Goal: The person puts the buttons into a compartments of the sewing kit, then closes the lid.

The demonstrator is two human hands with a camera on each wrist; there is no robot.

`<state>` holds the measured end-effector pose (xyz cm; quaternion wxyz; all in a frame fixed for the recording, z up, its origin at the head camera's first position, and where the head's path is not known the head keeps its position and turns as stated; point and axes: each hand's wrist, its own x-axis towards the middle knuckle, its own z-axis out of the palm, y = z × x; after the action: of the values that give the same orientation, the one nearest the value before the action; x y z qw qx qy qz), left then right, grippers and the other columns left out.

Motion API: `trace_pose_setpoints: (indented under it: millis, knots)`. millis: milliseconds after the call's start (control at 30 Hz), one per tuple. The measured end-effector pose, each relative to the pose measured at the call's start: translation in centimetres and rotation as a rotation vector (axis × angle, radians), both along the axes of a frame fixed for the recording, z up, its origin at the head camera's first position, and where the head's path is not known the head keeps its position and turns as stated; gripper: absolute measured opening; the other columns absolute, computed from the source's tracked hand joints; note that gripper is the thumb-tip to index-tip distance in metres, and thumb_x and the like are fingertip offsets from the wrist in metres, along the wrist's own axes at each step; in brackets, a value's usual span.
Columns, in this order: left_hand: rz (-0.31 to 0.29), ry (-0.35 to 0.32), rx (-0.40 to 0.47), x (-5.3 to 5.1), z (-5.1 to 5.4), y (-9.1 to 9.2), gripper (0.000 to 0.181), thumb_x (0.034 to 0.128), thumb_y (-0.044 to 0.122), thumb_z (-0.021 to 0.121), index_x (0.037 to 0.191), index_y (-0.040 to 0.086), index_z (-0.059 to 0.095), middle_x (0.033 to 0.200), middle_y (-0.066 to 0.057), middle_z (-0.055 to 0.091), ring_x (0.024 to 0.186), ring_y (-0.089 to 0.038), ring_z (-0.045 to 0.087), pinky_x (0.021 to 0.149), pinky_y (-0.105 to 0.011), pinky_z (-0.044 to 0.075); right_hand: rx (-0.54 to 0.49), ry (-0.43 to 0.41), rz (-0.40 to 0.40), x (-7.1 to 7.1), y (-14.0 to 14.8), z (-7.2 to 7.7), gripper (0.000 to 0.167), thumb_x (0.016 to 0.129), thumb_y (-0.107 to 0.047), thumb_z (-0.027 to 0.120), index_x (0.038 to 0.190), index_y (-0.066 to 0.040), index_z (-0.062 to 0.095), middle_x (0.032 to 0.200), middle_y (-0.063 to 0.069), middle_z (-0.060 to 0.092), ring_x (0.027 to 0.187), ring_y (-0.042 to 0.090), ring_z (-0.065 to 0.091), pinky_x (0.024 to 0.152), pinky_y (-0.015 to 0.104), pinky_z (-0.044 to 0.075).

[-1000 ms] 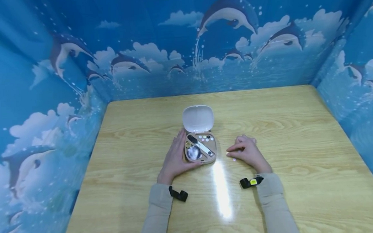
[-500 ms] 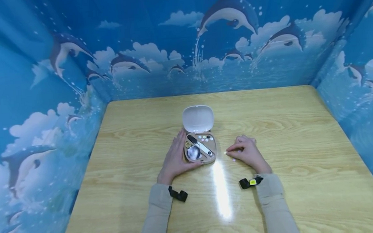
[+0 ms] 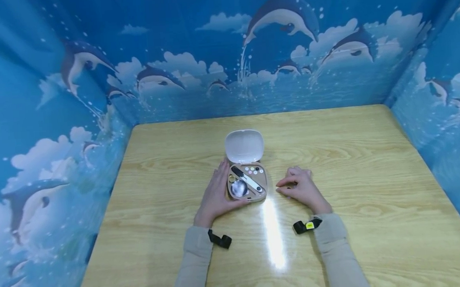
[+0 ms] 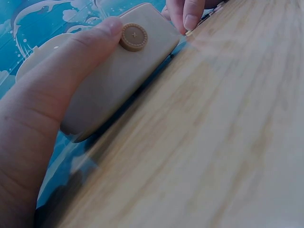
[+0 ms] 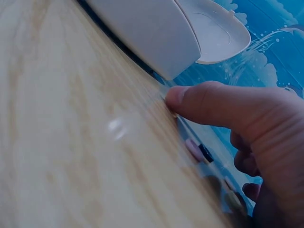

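An open beige sewing kit case [image 3: 261, 180] lies on the table with its white lid [image 3: 244, 146] raised. My left hand [image 3: 216, 195] grips the case's near left corner, fingers along the left side and thumb across the front. That thumb presses beside the round button-shaped clasp [image 4: 134, 37] in the left wrist view. Right of the case, my right hand [image 3: 301, 188] pinches at the tabletop, thumb and index fingertips close together on a small button [image 4: 188, 33], mostly hidden. Beneath that hand, the right wrist view shows a pink button [image 5: 194, 149] and a black button [image 5: 206, 153].
Inside the case are several small buttons [image 3: 255, 172], a black-and-white tool [image 3: 249, 180], a shiny round disc [image 3: 239, 188] and a gold ring-like piece [image 3: 231, 178]. Dolphin-printed curtains [image 3: 227, 95] stand behind and beside the wooden table [image 3: 156, 165].
My right hand has shifted slightly left, and its fingertips now cover the small pale button that lay just ahead of them half a second ago. The left hand and case have stayed put.
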<state>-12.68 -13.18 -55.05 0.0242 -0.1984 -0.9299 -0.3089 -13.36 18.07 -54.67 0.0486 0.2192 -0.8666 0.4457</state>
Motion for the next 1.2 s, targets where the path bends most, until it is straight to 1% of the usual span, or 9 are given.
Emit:
trace_pose_setpoints:
  millis: [200, 500, 800, 1033, 1200]
  knots:
    - [-0.006, 0.003, 0.007, 0.0, 0.02, 0.0, 0.135, 0.0638, 0.084, 0.069, 0.161, 0.02, -0.001, 0.168, -0.004, 0.002, 0.153, -0.018, 0.002, 0.123, -0.044, 0.01, 0.002, -0.009, -0.007, 0.04, 0.03, -0.01, 0.015, 0.071, -0.013, 0.089, 0.081, -0.021, 0.08, 0.072, -0.009, 0.047, 0.077, 0.011, 0.041, 0.085, 0.039, 0.022]
    - [-0.004, 0.007, 0.01, -0.05, -0.04, -0.1, 0.135, 0.0637, 0.085, 0.067, 0.161, 0.019, -0.001, 0.168, -0.004, 0.002, 0.153, -0.019, 0.003, 0.123, -0.044, 0.01, 0.015, -0.004, -0.012, -0.09, 0.05, -0.07, 0.016, 0.071, -0.014, 0.089, 0.081, -0.021, 0.08, 0.073, -0.01, 0.048, 0.078, 0.01, 0.042, 0.085, 0.039, 0.023]
    - [-0.001, 0.004, 0.009, 0.02, -0.06, -0.09, 0.135, 0.0638, 0.085, 0.067, 0.161, 0.019, -0.001, 0.168, -0.004, 0.003, 0.153, -0.019, 0.003, 0.123, -0.044, 0.01, 0.005, 0.015, -0.016, 0.09, 0.08, 0.17, 0.015, 0.071, -0.014, 0.089, 0.081, -0.019, 0.08, 0.072, -0.007, 0.05, 0.078, 0.011, 0.043, 0.083, 0.039, 0.022]
    - [0.001, -0.002, 0.007, 0.09, -0.12, -0.01, 0.135, 0.064, 0.085, 0.067, 0.161, 0.02, -0.001, 0.168, -0.004, 0.002, 0.153, -0.018, 0.003, 0.123, -0.044, 0.01, 0.02, 0.019, -0.018, 0.08, 0.18, -0.13, 0.013, 0.073, -0.014, 0.088, 0.081, -0.021, 0.08, 0.073, -0.009, 0.049, 0.078, 0.011, 0.042, 0.083, 0.04, 0.022]
    - [0.0, -0.001, 0.0, 0.11, -0.22, 0.04, 0.135, 0.0638, 0.086, 0.066, 0.161, 0.02, -0.001, 0.168, -0.004, 0.002, 0.152, -0.017, 0.001, 0.124, -0.044, 0.01, 0.021, 0.005, -0.013, 0.11, 0.25, -0.18, 0.015, 0.073, -0.014, 0.089, 0.083, -0.022, 0.08, 0.073, -0.011, 0.049, 0.078, 0.011, 0.042, 0.084, 0.04, 0.022]
